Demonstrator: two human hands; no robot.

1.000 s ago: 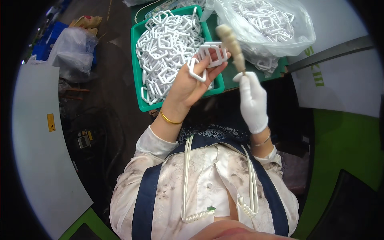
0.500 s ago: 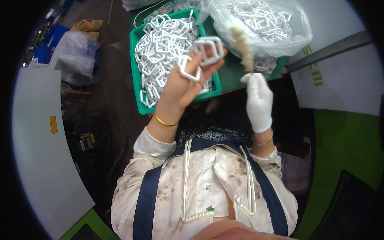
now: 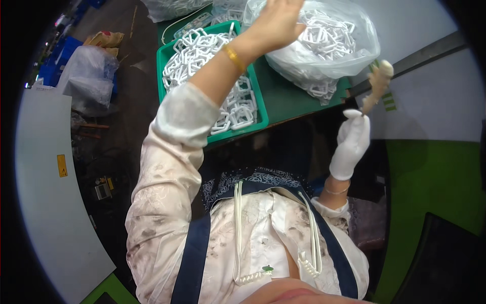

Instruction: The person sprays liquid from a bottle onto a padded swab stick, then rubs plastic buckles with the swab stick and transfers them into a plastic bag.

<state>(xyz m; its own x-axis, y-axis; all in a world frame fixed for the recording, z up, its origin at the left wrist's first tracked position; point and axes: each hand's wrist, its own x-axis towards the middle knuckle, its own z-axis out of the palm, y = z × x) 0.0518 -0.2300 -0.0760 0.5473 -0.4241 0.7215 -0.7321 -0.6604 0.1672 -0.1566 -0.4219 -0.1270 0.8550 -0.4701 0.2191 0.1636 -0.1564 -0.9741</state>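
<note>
My bare left hand (image 3: 277, 24) is stretched over the near left rim of a clear plastic bag (image 3: 364, 48). Its thumb stands apart, the fingertips are cut off by the upper edge, and no frame shows in it. White angular frames (image 3: 326, 38) fill the bag. Under my left forearm sits a green tray (image 3: 261, 109) heaped with similar white frames (image 3: 190, 63). Off to the right, my white-gloved right hand (image 3: 350, 144) is closed on a thin stick with a knobbly off-white head (image 3: 378, 83), held upright and tilted right.
The tray and bag rest on a dark green table (image 3: 288, 96). Grey-white panels stand at left (image 3: 43, 192) and right (image 3: 430, 101). Farther left, a plastic-wrapped bundle (image 3: 88, 76) lies beside blue crates (image 3: 55, 55). More bagged items (image 3: 174, 7) lie at the table's far side.
My left hand has moved from over the tray up and right to the bag; the white frames it held no longer show. My right hand with the stick has swung right and slightly down.
</note>
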